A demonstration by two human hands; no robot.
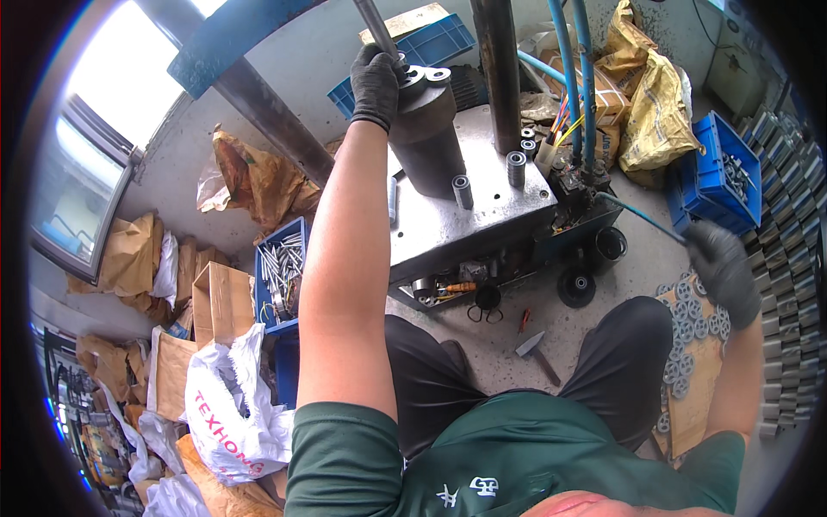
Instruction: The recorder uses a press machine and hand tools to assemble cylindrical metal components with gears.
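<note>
The left hand [376,82] in a dark glove grips a metal ring part [419,77] on top of the dark round block [425,138] on the bench [465,228], while the gloved right hand [722,269] curls loosely over the many rings [689,332] on cardboard, so plenty look left.

A metalworking workshop is shown: a grey steel press table [465,220] with a dark cylindrical die [426,138] is set on a concrete floor. Around it, blue plastic crates of metal parts [280,271], stacked grey rings [788,284] and a small hammer [536,349] are seen.
</note>
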